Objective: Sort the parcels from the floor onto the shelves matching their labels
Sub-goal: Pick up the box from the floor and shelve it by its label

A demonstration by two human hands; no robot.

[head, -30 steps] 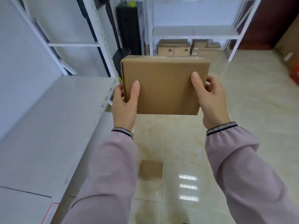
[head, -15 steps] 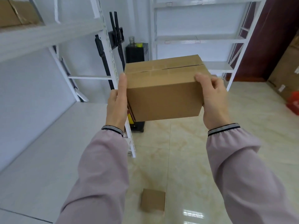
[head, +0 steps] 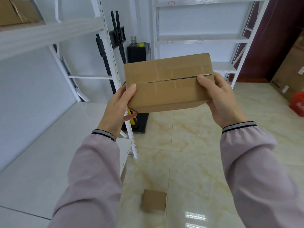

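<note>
both hands' grip on taped parcel [head: 167, 83], no label readable

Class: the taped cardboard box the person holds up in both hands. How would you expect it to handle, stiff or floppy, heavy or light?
Probably stiff: the cardboard box keeps flat faces and straight edges under the left hand and right hand. Likely light, since thumbs and fingertips alone hold it up. Its top seam gapes slightly, so squeezing might spring the flaps.

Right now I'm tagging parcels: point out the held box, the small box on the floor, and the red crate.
held box [head: 167, 89], head view, taped top face
small box [head: 154, 200], head view, top face
red crate [head: 298, 103], head view, side wall
</note>
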